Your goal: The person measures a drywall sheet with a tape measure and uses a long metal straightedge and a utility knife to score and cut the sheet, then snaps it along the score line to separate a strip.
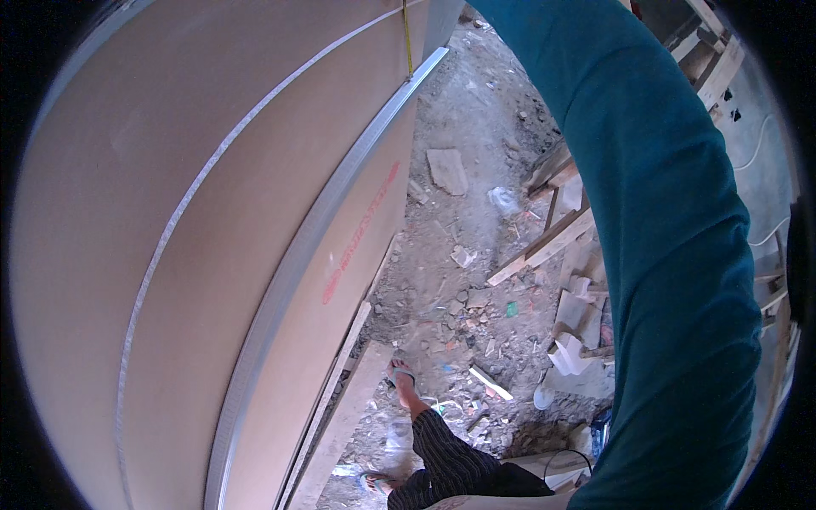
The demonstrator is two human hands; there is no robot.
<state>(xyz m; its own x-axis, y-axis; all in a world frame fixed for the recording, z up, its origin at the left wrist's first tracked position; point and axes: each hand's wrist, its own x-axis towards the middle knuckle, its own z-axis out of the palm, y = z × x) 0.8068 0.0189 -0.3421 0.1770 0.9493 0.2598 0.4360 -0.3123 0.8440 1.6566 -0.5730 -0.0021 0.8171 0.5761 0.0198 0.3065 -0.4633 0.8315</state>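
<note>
My right arm in a teal sleeve reaches from the lower right up past the top edge, so my right hand is out of sight. My left hand is not in view. To my left stands a large beige board with faint red printing and a thin pale curved band across it. A long metal channel runs along the board. A yellow tape measure blade hangs from the top edge down to the channel's upper part.
Below are my sandalled feet, a long plank along the board's base, and dusty ground strewn with rubble. Loose timber pieces and shovels lie to the right, beside a grey wall with a hanging white cord.
</note>
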